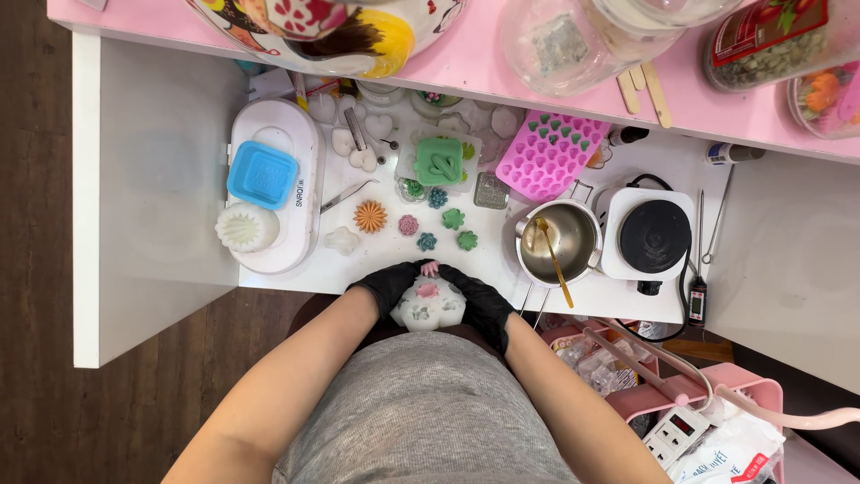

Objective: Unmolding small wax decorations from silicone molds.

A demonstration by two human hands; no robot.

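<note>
Both hands are wearing black gloves and are working at the near edge of the white counter (161, 179), right in front of the person's grey shirt. The left hand (387, 285) and the right hand (484, 300) are holding a clear flower mold (428, 306) between them, one on each side. Each grip is closing around an edge of the mold, with the fingers curling over it. A small pink flower (427, 289) is sitting in the mold, and another little pink flower piece (431, 268) is showing just past the fingertips at the top.

More small flowers are lying on the counter a little farther away: an orange spiky flower (370, 216), a pink one (408, 225), and some green flowers (453, 218). To the left, a white tray (300, 134) is carrying a blue square mold (262, 175) and a white ridged shape (241, 228). A green square mold (439, 161) is resting near the middle. A pink heart mold (548, 154) is lying beside a metal pot (557, 240) with a yellow stick in it. A small white hot plate (652, 235) with a black top is sitting next to the pot on the right
</note>
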